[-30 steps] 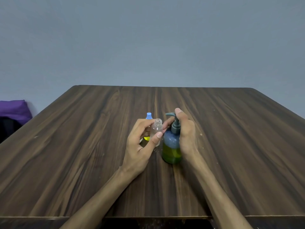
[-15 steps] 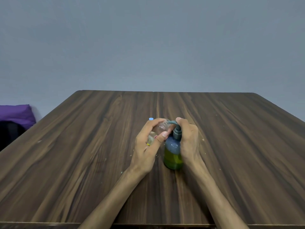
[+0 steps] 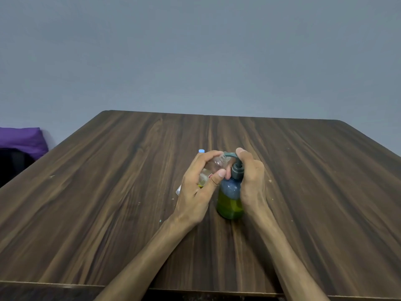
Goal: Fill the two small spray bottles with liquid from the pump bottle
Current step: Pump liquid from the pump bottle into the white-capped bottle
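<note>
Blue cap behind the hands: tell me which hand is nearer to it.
Left. The left hand sits just in front of the blue cap; the right hand is farther off, round the pump bottle.

A single wide-angle camera, worn on the person's head, looks forward and slightly down across a dark wood-grain table [image 3: 108, 213] toward a plain grey-blue wall [image 3: 195, 51]. The near table edge runs along the bottom of the frame, both forearms reaching in from below. The left hand [image 3: 197, 192] and right hand [image 3: 251, 181] meet near the frame's centre, at arm's length. A purple cushion [image 3: 21, 139] sits at far left. No second view overlaps.
</note>
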Motion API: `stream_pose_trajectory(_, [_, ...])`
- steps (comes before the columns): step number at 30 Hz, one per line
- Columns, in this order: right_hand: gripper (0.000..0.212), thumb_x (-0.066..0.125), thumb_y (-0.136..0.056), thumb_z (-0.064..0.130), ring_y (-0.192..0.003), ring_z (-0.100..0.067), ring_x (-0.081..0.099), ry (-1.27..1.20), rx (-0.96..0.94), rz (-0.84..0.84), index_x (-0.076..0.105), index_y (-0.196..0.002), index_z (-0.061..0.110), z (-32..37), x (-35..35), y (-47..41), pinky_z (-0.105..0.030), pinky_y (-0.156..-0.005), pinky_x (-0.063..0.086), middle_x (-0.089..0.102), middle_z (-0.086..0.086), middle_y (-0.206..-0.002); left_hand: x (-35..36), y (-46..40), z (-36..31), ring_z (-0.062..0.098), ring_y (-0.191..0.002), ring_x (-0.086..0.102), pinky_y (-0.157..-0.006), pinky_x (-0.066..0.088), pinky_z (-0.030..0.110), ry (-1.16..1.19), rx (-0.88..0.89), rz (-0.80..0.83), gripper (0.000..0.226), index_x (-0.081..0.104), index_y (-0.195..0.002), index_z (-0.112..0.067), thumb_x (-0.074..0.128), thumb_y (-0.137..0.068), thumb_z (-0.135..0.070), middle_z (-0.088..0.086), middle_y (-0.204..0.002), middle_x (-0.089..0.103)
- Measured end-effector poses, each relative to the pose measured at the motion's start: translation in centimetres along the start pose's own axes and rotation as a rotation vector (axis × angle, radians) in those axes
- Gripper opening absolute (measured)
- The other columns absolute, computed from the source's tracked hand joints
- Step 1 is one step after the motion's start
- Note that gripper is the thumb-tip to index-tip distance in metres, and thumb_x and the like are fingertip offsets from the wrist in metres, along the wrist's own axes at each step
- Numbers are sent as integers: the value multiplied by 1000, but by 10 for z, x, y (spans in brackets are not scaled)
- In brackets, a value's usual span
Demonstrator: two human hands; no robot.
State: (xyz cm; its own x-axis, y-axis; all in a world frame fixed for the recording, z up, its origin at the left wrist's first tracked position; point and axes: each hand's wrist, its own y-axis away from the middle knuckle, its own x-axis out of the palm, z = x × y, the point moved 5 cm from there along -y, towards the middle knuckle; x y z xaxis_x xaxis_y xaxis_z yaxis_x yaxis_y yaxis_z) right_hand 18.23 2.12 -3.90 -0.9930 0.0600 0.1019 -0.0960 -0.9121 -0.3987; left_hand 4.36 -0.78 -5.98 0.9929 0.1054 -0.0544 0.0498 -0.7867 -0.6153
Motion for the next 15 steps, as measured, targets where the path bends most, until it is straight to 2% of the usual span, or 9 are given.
stream_pose_trajectory(4, [56, 47, -93, 51, -56, -24, 57, 40, -5, 0, 58, -51, 16, -3, -1, -2, -39, -62, 50, 60, -13, -56, -1, 0, 2, 30, -119, 70, -100, 59, 56, -13, 10, 8, 34, 64, -135, -25, 64, -103, -34, -3, -126, 68])
stream_pose_trajectory(6, [55, 48, -96, 46, -57, -24, 57, 16, 6, 13, 58, -50, 19, -3, -1, -2, -40, -64, 50, 60, -13, -57, 0, 0, 2, 29, -118, 70, -100, 60, 52, -7, 7, 3, 33, 63, -135, -28, 64, -103, -33, -3, -126, 69])
stream_pose_trajectory(8, [55, 48, -93, 50, -55, -24, 56, 35, -11, 7, 57, -50, 17, -2, 0, -1, -39, -62, 49, 59, -12, -55, 0, 0, 1, 28, -117, 70, -99, 60, 48, -12, 6, -5, 32, 63, -135, -29, 64, -103, -33, -3, -126, 70])
stream_pose_trajectory(11, [54, 48, -92, 50, -56, -26, 56, 34, -4, 2, 57, -50, 17, -2, 1, -1, -45, -63, 49, 59, -11, -55, 0, 0, 2, 30, -118, 70, -99, 60, 53, -17, 13, 3, 33, 64, -135, -23, 64, -103, -33, -3, -125, 69])
stream_pose_trajectory(15, [55, 47, -97, 39, -54, -20, 56, -15, 19, 26, 57, -46, 20, 2, 3, 0, -38, -63, 49, 58, -8, -53, 0, 0, 3, 31, -119, 70, -101, 59, 55, -8, 3, -8, 33, 64, -136, -24, 64, -104, -33, -2, -126, 69])
